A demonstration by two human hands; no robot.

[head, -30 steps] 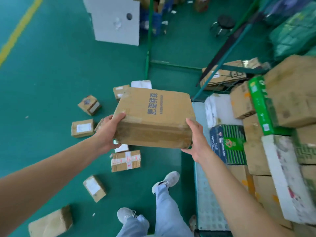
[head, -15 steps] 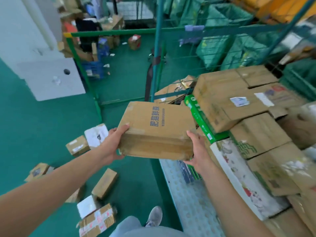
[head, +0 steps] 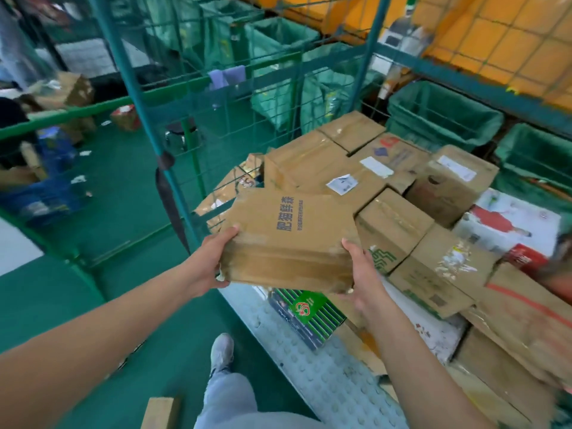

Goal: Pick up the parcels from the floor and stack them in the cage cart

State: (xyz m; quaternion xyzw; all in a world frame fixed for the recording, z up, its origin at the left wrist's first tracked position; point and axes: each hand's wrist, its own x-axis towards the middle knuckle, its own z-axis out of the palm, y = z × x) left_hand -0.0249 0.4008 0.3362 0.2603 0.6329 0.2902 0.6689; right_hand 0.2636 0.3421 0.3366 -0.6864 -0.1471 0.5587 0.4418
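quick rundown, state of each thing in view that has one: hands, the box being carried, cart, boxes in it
left hand: grips the left end of the held parcel
right hand: grips its right end, thumb on top
held parcel: taped shut, dented, tilted, in the air above the cart floor
cage cart: near side open, partly loaded
stacked boxes: closed, piled in the cart
green striped box: closed, lying flat under the held parcel

I cannot see my left hand's [head: 213,261] fingers; they sit under the parcel [head: 291,239], thumb alone on top. My right hand's [head: 360,277] fingers are hidden the same way. The green-striped box [head: 309,314] below both hands is half covered. Right of my right hand, the stacked cartons [head: 520,320] blur and run off the edge. The small print beside the parcel's big characters is unreadable.
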